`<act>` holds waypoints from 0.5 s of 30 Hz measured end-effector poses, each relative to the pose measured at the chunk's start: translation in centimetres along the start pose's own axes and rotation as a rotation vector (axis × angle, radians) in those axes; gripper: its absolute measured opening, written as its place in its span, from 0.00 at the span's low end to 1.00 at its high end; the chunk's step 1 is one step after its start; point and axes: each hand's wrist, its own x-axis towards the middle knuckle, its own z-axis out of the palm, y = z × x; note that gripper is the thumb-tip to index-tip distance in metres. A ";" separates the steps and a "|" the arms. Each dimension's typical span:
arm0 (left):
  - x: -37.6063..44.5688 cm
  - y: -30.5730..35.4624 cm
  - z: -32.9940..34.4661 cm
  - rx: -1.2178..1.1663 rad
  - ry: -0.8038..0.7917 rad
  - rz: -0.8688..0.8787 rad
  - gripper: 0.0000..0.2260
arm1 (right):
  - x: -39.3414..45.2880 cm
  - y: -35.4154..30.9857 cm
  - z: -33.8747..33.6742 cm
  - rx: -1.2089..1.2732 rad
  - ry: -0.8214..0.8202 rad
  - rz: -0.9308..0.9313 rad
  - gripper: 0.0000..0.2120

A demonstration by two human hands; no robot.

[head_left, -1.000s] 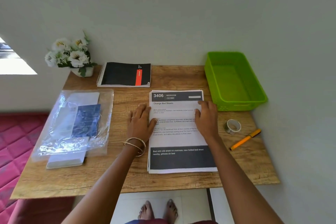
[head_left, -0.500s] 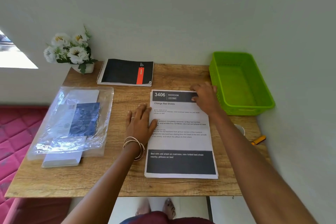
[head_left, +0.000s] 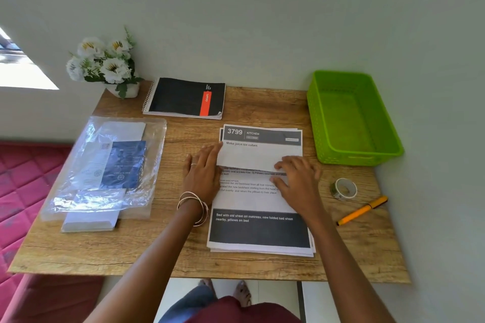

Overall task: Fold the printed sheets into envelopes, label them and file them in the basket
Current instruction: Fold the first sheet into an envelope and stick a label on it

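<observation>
A stack of printed sheets [head_left: 259,233] lies in the middle of the wooden table [head_left: 157,252]. The top sheet's upper part is folded down toward me, its white back [head_left: 249,157] showing. The sheet beneath, headed "3799 KITCHEN" [head_left: 262,135], is uncovered at the far end. My left hand [head_left: 203,173] lies flat at the fold's left edge. My right hand [head_left: 296,178] presses on the flap's lower right edge, fingers spread. A green plastic basket [head_left: 388,149] stands empty at the back right. White envelopes [head_left: 90,221] lie at the left, partly under a clear plastic bag [head_left: 78,162].
A roll of tape [head_left: 343,189] and an orange pen [head_left: 362,210] lie right of the stack. A black spiral notebook [head_left: 183,97] and a pot of white flowers [head_left: 105,63] sit at the back by the wall. My bare feet show below the table's front edge.
My right hand took the top sheet's far edge and brought it down toward me, folding the sheet over. The 3799 sheet below came into sight. My left hand stayed at the sheet's left side.
</observation>
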 end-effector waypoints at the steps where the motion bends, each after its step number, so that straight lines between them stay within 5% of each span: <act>1: -0.1 -0.2 0.0 -0.009 -0.003 0.012 0.21 | -0.3 0.1 0.3 -0.007 -0.032 0.007 0.15; 8: -0.1 -0.2 -0.2 -0.016 -0.050 0.050 0.28 | 0.8 -3.8 1.2 -0.042 -0.028 -0.029 0.15; 15: -0.1 -0.2 0.0 0.095 -0.073 0.040 0.26 | 1.9 -5.6 2.4 -0.058 -0.258 -0.102 0.26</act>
